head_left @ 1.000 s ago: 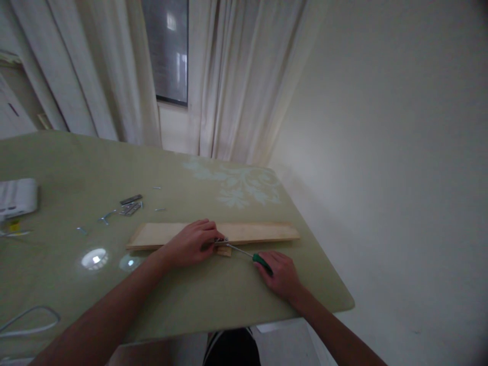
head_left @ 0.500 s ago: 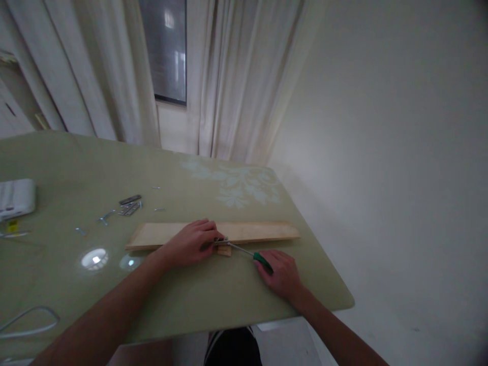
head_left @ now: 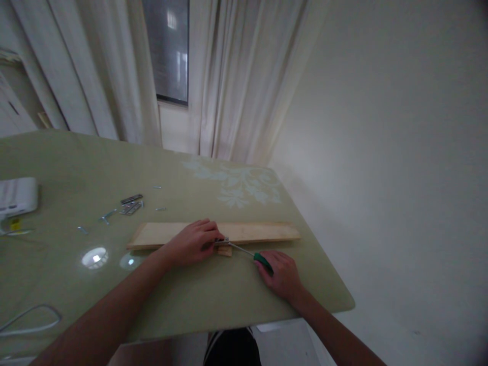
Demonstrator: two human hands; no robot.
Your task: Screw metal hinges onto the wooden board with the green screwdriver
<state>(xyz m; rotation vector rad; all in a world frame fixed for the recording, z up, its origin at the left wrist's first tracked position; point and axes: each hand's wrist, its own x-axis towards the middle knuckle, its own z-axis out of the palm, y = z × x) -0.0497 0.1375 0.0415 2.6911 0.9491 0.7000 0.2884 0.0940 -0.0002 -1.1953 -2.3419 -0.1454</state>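
A long pale wooden board (head_left: 263,231) lies across the table near its front right part. My left hand (head_left: 196,241) rests over the middle of the board, its fingers closed on a small metal bracket (head_left: 221,241) at the near edge. Under the bracket a short wooden block (head_left: 224,251) sticks out toward me. My right hand (head_left: 280,272) is wrapped round the green handle of a screwdriver (head_left: 260,258). The shaft points left, and its tip meets the bracket beside my left fingertips. The exact contact is too small to make out.
Several metal brackets (head_left: 131,207) lie in a pile beyond the board's left end. Loose screws (head_left: 83,230) are scattered around them. A white device (head_left: 17,195) and a white cable (head_left: 30,333) lie at the far left. The table's right edge (head_left: 316,239) runs near a wall.
Both hands, the screwdriver and the board stay nearly in place. The view has shifted very slightly.
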